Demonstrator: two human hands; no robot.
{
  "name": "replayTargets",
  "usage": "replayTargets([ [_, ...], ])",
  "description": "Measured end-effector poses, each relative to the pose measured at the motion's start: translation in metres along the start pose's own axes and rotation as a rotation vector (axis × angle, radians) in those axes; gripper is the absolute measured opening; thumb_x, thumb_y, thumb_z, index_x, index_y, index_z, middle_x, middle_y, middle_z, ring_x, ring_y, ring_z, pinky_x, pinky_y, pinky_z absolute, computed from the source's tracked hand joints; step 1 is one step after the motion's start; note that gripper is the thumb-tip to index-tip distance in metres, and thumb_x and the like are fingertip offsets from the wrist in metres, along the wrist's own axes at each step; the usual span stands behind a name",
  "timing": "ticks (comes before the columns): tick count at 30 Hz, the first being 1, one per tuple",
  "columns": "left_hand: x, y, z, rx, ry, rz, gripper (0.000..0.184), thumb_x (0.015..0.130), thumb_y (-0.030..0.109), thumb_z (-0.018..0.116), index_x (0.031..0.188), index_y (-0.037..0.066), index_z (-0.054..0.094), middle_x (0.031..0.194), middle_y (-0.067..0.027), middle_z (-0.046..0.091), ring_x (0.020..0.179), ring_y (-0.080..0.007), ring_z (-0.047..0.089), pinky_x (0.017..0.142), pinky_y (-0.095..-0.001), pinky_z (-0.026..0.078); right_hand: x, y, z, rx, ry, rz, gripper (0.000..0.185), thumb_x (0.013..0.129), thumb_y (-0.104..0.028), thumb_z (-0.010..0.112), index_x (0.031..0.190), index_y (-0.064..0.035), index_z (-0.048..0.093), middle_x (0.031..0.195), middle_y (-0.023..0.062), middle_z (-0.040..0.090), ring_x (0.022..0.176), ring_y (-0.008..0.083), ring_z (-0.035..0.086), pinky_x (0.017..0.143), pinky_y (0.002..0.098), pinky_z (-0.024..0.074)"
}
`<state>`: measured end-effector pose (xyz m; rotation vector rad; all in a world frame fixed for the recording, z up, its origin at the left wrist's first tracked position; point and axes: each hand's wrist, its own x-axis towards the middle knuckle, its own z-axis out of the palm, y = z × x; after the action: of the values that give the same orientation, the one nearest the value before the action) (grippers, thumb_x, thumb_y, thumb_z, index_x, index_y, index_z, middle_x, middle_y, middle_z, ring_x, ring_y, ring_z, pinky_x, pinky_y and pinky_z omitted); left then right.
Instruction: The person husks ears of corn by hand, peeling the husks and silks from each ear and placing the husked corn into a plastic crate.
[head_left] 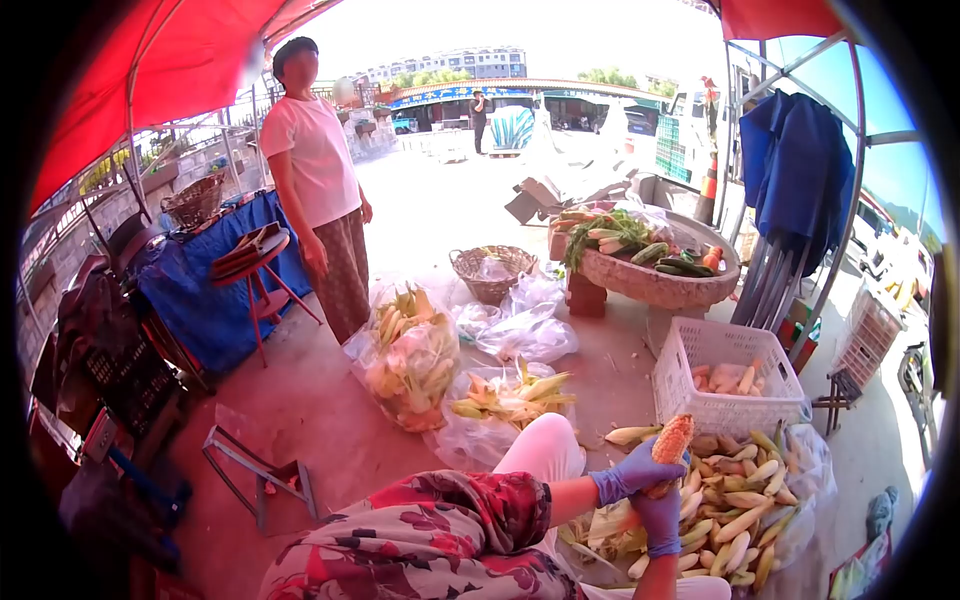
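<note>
An ear of corn (674,437), its kernels bare and orange-yellow, stands tilted above a heap at the lower right. My left hand (637,472), in a purple glove, is closed around its middle. Just below, my right hand (659,520), gloved the same way, is closed at the ear's lower end; its fingers are partly hidden. Beneath and beside both hands lies the heap of unhusked corn (742,500) on plastic sheeting. Loose pale husks (612,528) lie to the left of my right hand.
A white crate (725,408) holding husked ears stands beyond the heap. Bags of husks (408,365) sit ahead, near a wicker basket (493,272). Vegetables rest on a round stone table (655,280). A person (317,180) stands at left; a folding stool (262,465) is nearer.
</note>
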<state>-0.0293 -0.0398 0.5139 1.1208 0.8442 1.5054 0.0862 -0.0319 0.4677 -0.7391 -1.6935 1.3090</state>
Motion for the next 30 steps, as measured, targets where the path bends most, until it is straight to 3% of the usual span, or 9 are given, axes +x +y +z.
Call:
replayTargets([
  [6,-0.013,0.021,0.020,-0.057,-0.152,-0.032,0.041,0.067,0.010,0.067,0.103,0.002,0.052,0.092,-0.0044,0.058,0.087,-0.0127,0.056,0.083,-0.0275,0.045,-0.025,-0.014,-0.011,0.225,-0.032,0.241,0.044,0.067,-0.003,0.054,0.110,-0.0037,0.049,0.100,0.0015,0.051,0.090,0.0117,0.051,0.078,0.0257,0.0428],
  [9,-0.011,0.013,0.022,-0.173,-0.260,-0.060,0.041,0.065,0.011,0.067,0.103,-0.002,0.054,0.101,-0.0103,0.059,0.095,-0.0184,0.057,0.089,-0.0321,0.044,-0.036,-0.016,-0.020,0.256,-0.049,0.370,0.040,0.069,-0.006,0.058,0.108,-0.0061,0.050,0.097,0.0005,0.051,0.087,0.0100,0.050,0.075,0.0250,0.0428],
  [15,0.002,-0.009,0.024,-0.389,-0.273,-0.274,0.034,0.068,0.011,0.063,0.097,-0.001,0.050,0.094,-0.0156,0.061,0.079,-0.0217,0.061,0.073,-0.0332,0.051,-0.047,0.016,-0.009,0.171,0.202,0.119,0.033,0.069,-0.004,0.059,0.101,-0.0055,0.053,0.087,0.0015,0.054,0.077,0.0121,0.052,0.067,0.0269,0.0441],
  [17,0.004,-0.009,0.022,-0.401,-0.283,-0.378,0.032,0.070,0.013,0.061,0.096,-0.002,0.050,0.092,-0.0161,0.062,0.076,-0.0225,0.062,0.071,-0.0330,0.052,-0.051,0.009,-0.014,-0.155,0.088,0.104,0.032,0.069,-0.009,0.060,0.100,-0.0031,0.053,0.084,0.0100,0.058,0.073,0.0202,0.057,0.063,0.0314,0.0464],
  [18,0.013,-0.007,0.013,-0.569,-0.329,-0.751,0.031,0.073,0.017,0.058,0.096,-0.003,0.052,0.090,-0.0163,0.063,0.072,-0.0232,0.062,0.069,-0.0323,0.052,-0.056,0.004,-0.021,-1.035,-0.100,-0.292,0.035,0.067,-0.014,0.061,0.099,-0.0021,0.054,0.081,0.0184,0.059,0.072,0.0312,0.059,0.060,0.0370,0.0477],
  [20,0.003,-0.009,-0.004,-0.474,-0.318,-0.837,0.032,0.076,0.019,0.055,0.097,-0.006,0.056,0.092,-0.0151,0.063,0.077,-0.0224,0.062,0.071,-0.0317,0.051,-0.067,-0.004,-0.030,-0.894,-0.225,0.042,0.035,0.063,-0.018,0.064,0.094,-0.0036,0.055,0.076,0.0192,0.060,0.071,0.0341,0.059,0.059,0.0390,0.0480],
  [24,0.004,0.013,-0.051,-0.422,-0.232,-0.520,0.033,0.078,0.020,0.055,0.099,-0.005,0.056,0.094,-0.0136,0.063,0.084,-0.0204,0.060,0.078,-0.0319,0.049,-0.038,-0.021,-0.074,-0.660,0.077,-0.097,0.034,0.066,-0.015,0.065,0.095,-0.0014,0.054,0.071,0.0119,0.061,0.064,0.0193,0.061,0.062,0.0291,0.0481],
  [27,-0.013,0.062,-0.121,-0.559,0.032,-0.220,0.037,0.083,0.030,0.057,0.102,-0.002,0.056,0.099,-0.0122,0.061,0.086,-0.0211,0.060,0.079,-0.0321,0.049,-0.002,-0.055,-0.096,-0.568,0.267,0.074,0.025,0.071,-0.011,0.068,0.091,0.0007,0.059,0.079,0.0049,0.062,0.072,0.0122,0.058,0.065,0.0268,0.0473],
  [30,-0.047,0.090,-0.227,-0.614,0.416,0.103,0.033,0.079,0.028,0.066,0.101,0.007,0.053,0.092,-0.0067,0.061,0.083,-0.0199,0.060,0.074,-0.0335,0.051,0.055,-0.097,-0.081,-0.315,0.414,-0.188,0.024,0.077,-0.011,0.069,0.095,0.0010,0.058,0.087,0.0040,0.060,0.076,0.0106,0.056,0.068,0.0245,0.0468],
])
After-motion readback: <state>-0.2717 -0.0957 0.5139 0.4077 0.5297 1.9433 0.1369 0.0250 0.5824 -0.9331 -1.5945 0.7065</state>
